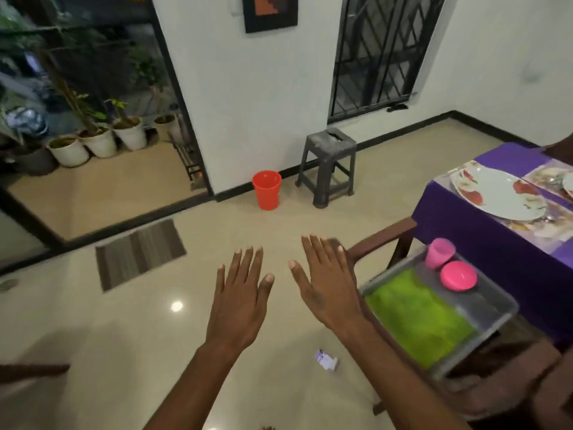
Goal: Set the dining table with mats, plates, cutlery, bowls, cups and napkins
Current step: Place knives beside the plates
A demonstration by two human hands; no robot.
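My left hand (240, 297) and my right hand (325, 282) are stretched out flat over the floor, fingers straight, holding nothing. To the right, a clear plastic tray (493, 324) rests on a wooden chair (381, 240). It holds a green cloth (415, 318), a pink cup (438, 252) and a pink bowl (458, 275) turned upside down. At the far right the table with a purple cloth (459, 231) carries a patterned mat (539, 231) with a white floral plate (496, 193) on it. A second mat and plate show at the frame's edge.
An orange bucket (267, 190) and a grey plastic stool (328, 169) stand by the wall ahead. A striped doormat (139, 254) lies left, before a glass door with potted plants (99, 141). A small purple wrapper (325, 363) lies on the floor.
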